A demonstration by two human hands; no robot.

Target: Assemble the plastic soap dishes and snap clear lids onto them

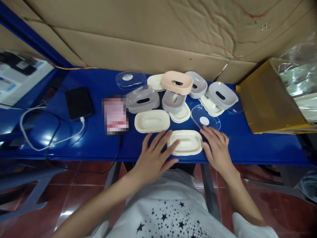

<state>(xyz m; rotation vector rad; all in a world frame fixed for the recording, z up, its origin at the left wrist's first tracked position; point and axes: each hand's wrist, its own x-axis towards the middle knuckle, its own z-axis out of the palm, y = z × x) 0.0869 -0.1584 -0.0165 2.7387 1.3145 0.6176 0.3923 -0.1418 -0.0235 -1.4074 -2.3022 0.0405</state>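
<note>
- Left hand [155,157]: relaxed and open, fingertips on a cream soap dish [185,142], not gripping, at 6 o'clock on the blue table [247,145].
- Right hand [216,148]: open, holding nothing, beside the dish's 3 o'clock end, under a clear lid [205,117].

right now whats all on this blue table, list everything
soap dish trays: 5, cream, spread from front to back of the table
slotted soap dish lids: 4, grey, back of the table
slotted lid: 1, peach, on top of the back pile
clear lids: at least 3, clear, back and middle, two with white labels
phone: 1, black, left side
blurred card: 1, pink, beside the phone
charging cable: 1, white, left side, plugged into the phone
box: 1, amber, right end
table: 1, blue, under everything
left hand: 1, fingers on the front tray
right hand: 1, just right of that tray
</note>
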